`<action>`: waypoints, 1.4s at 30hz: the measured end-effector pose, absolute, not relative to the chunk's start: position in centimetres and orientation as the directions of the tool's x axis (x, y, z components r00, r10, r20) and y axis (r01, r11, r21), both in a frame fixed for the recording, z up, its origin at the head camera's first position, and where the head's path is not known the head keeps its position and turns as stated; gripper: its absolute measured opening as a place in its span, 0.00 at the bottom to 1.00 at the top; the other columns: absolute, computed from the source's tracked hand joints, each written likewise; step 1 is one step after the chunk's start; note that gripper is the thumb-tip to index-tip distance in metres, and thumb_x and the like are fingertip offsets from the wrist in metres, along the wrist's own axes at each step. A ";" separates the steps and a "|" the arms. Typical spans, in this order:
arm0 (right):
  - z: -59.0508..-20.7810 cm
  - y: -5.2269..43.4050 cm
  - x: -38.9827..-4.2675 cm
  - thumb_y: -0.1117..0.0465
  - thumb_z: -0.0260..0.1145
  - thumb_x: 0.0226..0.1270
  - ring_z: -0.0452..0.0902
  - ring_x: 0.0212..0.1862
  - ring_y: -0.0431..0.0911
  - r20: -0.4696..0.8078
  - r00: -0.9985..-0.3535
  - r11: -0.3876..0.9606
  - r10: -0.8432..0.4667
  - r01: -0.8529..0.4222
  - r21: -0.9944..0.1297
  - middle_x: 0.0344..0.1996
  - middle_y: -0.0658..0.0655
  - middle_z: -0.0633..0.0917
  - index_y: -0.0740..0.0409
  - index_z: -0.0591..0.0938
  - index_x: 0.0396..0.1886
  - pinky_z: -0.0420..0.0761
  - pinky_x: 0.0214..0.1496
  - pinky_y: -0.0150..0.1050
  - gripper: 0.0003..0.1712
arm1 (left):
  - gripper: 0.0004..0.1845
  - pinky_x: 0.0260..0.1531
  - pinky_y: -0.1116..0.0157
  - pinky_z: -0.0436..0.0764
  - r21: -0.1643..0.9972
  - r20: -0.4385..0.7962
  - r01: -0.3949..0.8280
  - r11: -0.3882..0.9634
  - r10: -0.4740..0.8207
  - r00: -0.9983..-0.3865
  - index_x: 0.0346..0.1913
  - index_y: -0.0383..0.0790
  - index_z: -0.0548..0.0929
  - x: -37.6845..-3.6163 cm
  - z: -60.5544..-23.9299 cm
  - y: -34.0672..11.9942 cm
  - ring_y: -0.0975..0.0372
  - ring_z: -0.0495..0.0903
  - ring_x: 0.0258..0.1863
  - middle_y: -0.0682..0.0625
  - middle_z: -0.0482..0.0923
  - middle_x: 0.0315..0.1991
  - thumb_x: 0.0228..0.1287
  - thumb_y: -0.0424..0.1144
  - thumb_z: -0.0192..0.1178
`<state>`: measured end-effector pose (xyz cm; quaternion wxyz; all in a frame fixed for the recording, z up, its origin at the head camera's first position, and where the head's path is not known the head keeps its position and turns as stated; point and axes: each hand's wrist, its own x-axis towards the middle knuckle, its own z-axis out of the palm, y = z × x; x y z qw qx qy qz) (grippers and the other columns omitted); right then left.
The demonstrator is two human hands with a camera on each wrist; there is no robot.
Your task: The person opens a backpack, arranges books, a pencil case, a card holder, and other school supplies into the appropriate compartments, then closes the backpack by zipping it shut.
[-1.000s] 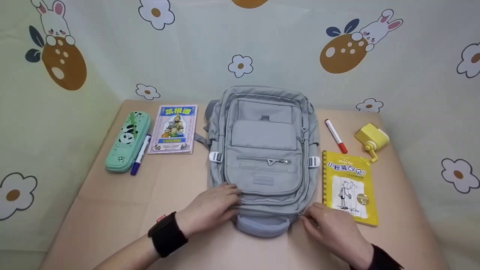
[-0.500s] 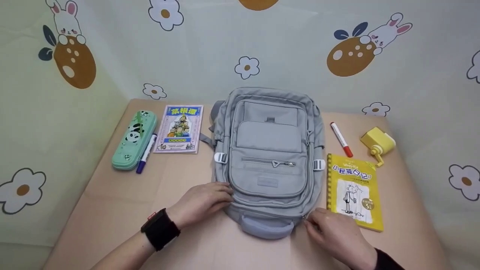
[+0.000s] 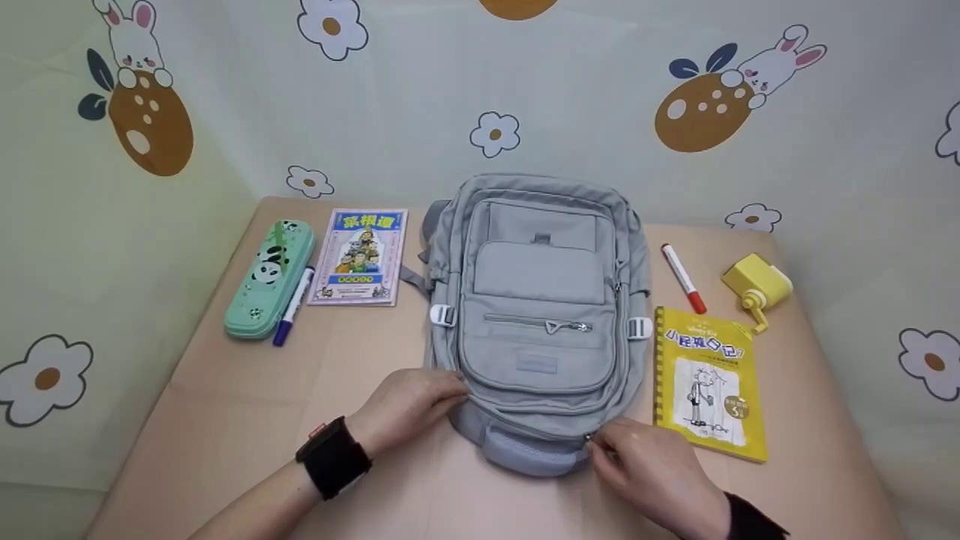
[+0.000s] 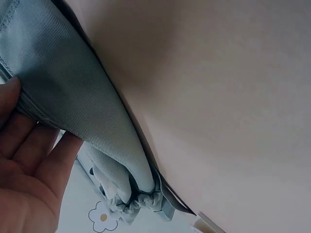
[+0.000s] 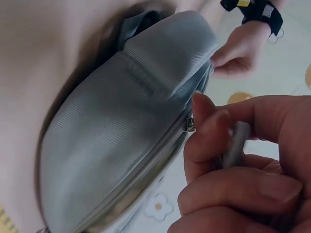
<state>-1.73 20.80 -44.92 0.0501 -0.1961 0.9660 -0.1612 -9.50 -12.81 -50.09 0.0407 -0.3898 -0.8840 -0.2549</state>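
A grey backpack (image 3: 536, 274) lies on the table, its padded top handle (image 3: 532, 454) toward the person. My left hand (image 3: 405, 409) pinches the bag's fabric at the near left corner; in the left wrist view the thumb is on top beside the zip and the fingers lie underneath. At the near right corner my right hand (image 3: 652, 461) holds a grey zipper pull tab (image 5: 237, 144) between thumb and curled fingers. The metal slider (image 5: 190, 124) sits on the zip by the fingertips. Along the zip behind it, a gap shows in the right wrist view.
Left of the bag lie a green panda pencil case (image 3: 270, 281), a purple-capped marker (image 3: 294, 306) and a pink-bordered book (image 3: 358, 257). To the right are a red-capped marker (image 3: 683, 278), a yellow crank-handled gadget (image 3: 756, 283) and a yellow book (image 3: 710, 382) near the right hand.
My right hand has moved left along the zip with the pull tab. The left hand has shifted slightly at the bag's corner. The head view has also shifted a little.
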 end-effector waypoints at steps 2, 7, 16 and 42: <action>-44.8 20.0 -1.9 0.57 0.67 0.68 0.65 0.21 0.31 -0.035 -0.903 0.858 -0.428 -0.394 -0.328 0.20 0.36 0.72 0.42 0.79 0.25 0.68 0.23 0.32 0.11 | 0.09 0.47 0.59 0.84 0.425 0.265 0.703 0.570 0.664 -0.699 0.49 0.44 0.90 -9.5 -50.1 -12.9 0.60 0.87 0.48 0.52 0.89 0.47 0.69 0.35 0.66; -44.8 17.8 -2.5 0.56 0.67 0.68 0.66 0.21 0.33 -0.003 -0.858 0.814 -0.514 -0.486 -0.318 0.20 0.37 0.73 0.45 0.81 0.25 0.69 0.23 0.32 0.10 | 0.09 0.49 0.59 0.84 0.451 0.248 0.685 0.572 0.657 -0.712 0.49 0.44 0.90 -9.5 -50.2 -13.0 0.61 0.86 0.49 0.53 0.88 0.47 0.69 0.35 0.66; -45.5 15.1 -3.5 0.57 0.68 0.67 0.62 0.18 0.35 0.095 -0.787 0.742 -0.610 -0.609 -0.279 0.18 0.40 0.70 0.45 0.75 0.20 0.65 0.19 0.32 0.15 | 0.09 0.49 0.60 0.84 0.456 0.242 0.680 0.574 0.656 -0.715 0.49 0.44 0.90 -9.4 -50.4 -12.9 0.61 0.87 0.49 0.53 0.88 0.47 0.69 0.36 0.66; -45.7 25.4 -5.7 0.56 0.77 0.61 0.78 0.42 0.35 0.281 -0.786 0.722 -0.550 -0.617 -0.314 0.38 0.36 0.84 0.45 0.86 0.41 0.78 0.45 0.40 0.10 | 0.10 0.57 0.57 0.80 0.483 0.286 0.715 0.505 0.681 -0.674 0.49 0.41 0.89 -9.5 -50.7 -13.4 0.56 0.84 0.56 0.48 0.87 0.51 0.67 0.33 0.67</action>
